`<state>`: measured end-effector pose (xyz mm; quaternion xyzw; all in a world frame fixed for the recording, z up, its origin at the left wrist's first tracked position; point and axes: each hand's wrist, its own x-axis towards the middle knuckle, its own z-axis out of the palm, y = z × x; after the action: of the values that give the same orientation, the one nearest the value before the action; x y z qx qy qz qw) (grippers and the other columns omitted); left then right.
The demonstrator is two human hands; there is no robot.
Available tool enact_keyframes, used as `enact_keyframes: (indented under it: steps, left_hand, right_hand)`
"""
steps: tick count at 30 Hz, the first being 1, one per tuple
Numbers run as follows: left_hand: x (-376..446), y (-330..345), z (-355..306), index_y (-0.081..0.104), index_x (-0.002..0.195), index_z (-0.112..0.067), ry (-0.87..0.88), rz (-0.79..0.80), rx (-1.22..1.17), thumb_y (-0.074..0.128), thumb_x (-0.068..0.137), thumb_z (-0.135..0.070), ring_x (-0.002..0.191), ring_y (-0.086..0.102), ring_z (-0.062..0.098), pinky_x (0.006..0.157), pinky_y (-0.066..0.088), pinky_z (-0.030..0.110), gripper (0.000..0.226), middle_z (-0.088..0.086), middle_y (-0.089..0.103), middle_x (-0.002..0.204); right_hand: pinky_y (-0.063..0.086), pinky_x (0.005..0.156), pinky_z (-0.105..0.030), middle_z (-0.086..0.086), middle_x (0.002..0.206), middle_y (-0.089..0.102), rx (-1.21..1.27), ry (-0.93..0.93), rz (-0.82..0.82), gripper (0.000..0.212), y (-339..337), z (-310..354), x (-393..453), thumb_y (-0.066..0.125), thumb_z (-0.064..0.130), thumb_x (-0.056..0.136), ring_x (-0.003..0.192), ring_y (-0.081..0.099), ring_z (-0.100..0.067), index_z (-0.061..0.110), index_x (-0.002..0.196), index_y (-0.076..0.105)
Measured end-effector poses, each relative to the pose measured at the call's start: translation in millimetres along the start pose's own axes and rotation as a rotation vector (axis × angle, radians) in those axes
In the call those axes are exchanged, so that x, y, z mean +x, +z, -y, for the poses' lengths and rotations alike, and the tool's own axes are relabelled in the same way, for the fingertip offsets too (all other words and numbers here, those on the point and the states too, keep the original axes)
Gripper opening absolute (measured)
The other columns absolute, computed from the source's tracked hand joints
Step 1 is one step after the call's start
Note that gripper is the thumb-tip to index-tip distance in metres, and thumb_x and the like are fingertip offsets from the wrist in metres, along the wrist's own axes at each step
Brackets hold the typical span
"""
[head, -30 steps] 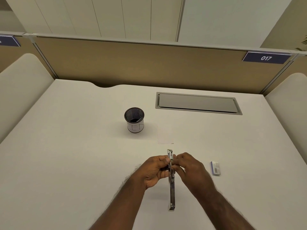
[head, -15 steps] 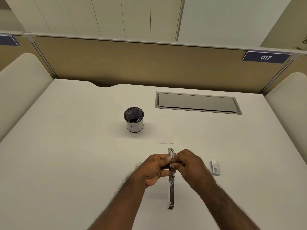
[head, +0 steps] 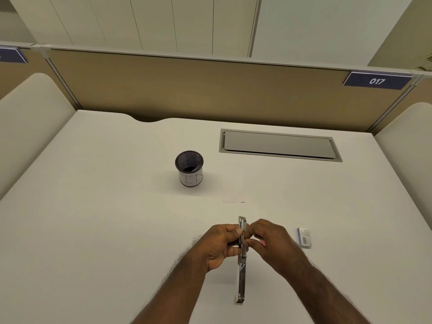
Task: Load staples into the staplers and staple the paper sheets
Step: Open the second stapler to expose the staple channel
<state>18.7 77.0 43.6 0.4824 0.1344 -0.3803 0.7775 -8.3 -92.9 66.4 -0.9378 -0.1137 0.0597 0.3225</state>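
Left hand (head: pixel 221 245) and right hand (head: pixel 268 242): opened stapler (head: pixel 241 260) is gripped between both.
"017" is read on the partition sign (head: pixel 376 81); a staple box (head: pixel 304 237) lies just right of the right hand.

head: one wide-angle view from the person's head | faces forward and down over the desk (head: pixel 93 230) toward the partition (head: pixel 210 90) | hands (head: pixel 219 244) and stapler (head: pixel 242 265) near, low centre | cup (head: pixel 189 169) mid-distance | desk edges bowed | no second view
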Motion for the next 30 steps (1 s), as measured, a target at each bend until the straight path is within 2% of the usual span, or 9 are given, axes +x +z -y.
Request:
enact_keyframes:
  steps: [5, 8, 11, 15, 19, 22, 25, 28, 30]
  left_hand:
    - [1, 0, -4, 0.068, 0.109, 0.004, 0.006, 0.017, 0.033, 0.051, 0.098, -0.008, 0.073, 0.067, 0.019, 0.077, 0.06, 0.035, 0.023, 0.013, 0.069, 0.086]
    - [2, 1, -9, 0.068, 0.11, 0.002, 0.017, 0.032, 0.043, 0.052, 0.097, -0.009, 0.075, 0.068, 0.019, 0.079, 0.06, 0.036, 0.024, 0.012, 0.07, 0.087]
    - [1, 3, -11, 0.068, 0.111, 0.001, 0.03, 0.033, 0.023, 0.052, 0.097, -0.009, 0.074, 0.068, 0.018, 0.075, 0.06, 0.034, 0.023, 0.014, 0.07, 0.089]
    - [3, 0, -15, 0.067, 0.114, -0.002, 0.054, -0.023, -0.025, 0.051, 0.098, -0.008, 0.08, 0.068, 0.019, 0.072, 0.061, 0.033, 0.024, 0.011, 0.069, 0.092]
    - [5, -2, -18, 0.067, 0.112, -0.002, 0.069, -0.037, -0.054, 0.049, 0.098, -0.006, 0.077, 0.068, 0.017, 0.08, 0.06, 0.035, 0.023, 0.008, 0.069, 0.089]
    - [4, -4, -17, 0.067, 0.112, -0.003, 0.062, -0.009, -0.083, 0.049, 0.098, -0.007, 0.08, 0.067, 0.018, 0.082, 0.059, 0.036, 0.023, 0.008, 0.069, 0.089]
    - [2, -5, -15, 0.065, 0.114, 0.0, 0.06, 0.027, -0.082, 0.05, 0.098, -0.01, 0.085, 0.068, 0.02, 0.076, 0.061, 0.033, 0.025, 0.012, 0.069, 0.097]
    - [2, -3, -14, 0.064, 0.116, 0.004, 0.055, 0.057, -0.071, 0.049, 0.099, -0.011, 0.082, 0.069, 0.021, 0.077, 0.06, 0.035, 0.027, 0.015, 0.067, 0.097]
    - [1, -2, -14, 0.063, 0.116, 0.005, 0.057, 0.081, -0.062, 0.048, 0.099, -0.01, 0.082, 0.068, 0.021, 0.075, 0.06, 0.035, 0.027, 0.015, 0.067, 0.096]
  right_hand:
    - [0.049, 0.079, -0.013, 0.017, 0.088, 0.06, 0.09, 0.082, -0.005, 0.016, -4, 6, 3, 0.073, 0.018, 0.082, 0.086, 0.059, -0.003, 0.029, 0.09, 0.065]
    - [0.049, 0.081, -0.009, 0.013, 0.093, 0.062, 0.17, 0.12, -0.052, 0.024, -5, 10, 4, 0.073, 0.011, 0.081, 0.09, 0.061, 0.001, 0.024, 0.1, 0.067]
    - [0.051, 0.078, -0.012, 0.012, 0.087, 0.062, 0.179, 0.133, -0.07, 0.021, -9, 11, 6, 0.076, 0.01, 0.078, 0.088, 0.061, -0.001, 0.027, 0.089, 0.07]
    - [0.051, 0.076, -0.019, 0.01, 0.082, 0.062, 0.137, 0.084, 0.016, 0.027, -17, 16, 2, 0.078, 0.018, 0.076, 0.083, 0.059, -0.004, 0.04, 0.075, 0.061]
    - [0.048, 0.075, -0.022, 0.015, 0.088, 0.058, -0.02, -0.013, 0.015, 0.013, -10, 19, -10, 0.072, 0.032, 0.081, 0.084, 0.056, -0.003, 0.034, 0.086, 0.061]
    - [0.049, 0.074, -0.023, 0.018, 0.089, 0.058, 0.017, -0.001, 0.013, 0.013, -9, 19, -14, 0.066, 0.046, 0.082, 0.087, 0.057, -0.002, 0.037, 0.088, 0.06]
    - [0.05, 0.076, -0.021, 0.018, 0.087, 0.062, 0.168, 0.033, -0.063, 0.008, -12, 22, -10, 0.06, 0.037, 0.091, 0.089, 0.06, -0.003, 0.034, 0.091, 0.067]
    - [0.048, 0.074, -0.021, 0.017, 0.084, 0.062, 0.138, 0.067, -0.173, 0.017, -13, 17, -3, 0.056, 0.03, 0.095, 0.085, 0.059, -0.004, 0.036, 0.104, 0.069]
    - [0.049, 0.072, -0.022, 0.017, 0.084, 0.059, 0.079, 0.065, -0.152, 0.022, -11, 15, 0, 0.054, 0.034, 0.095, 0.084, 0.058, -0.004, 0.038, 0.112, 0.066]
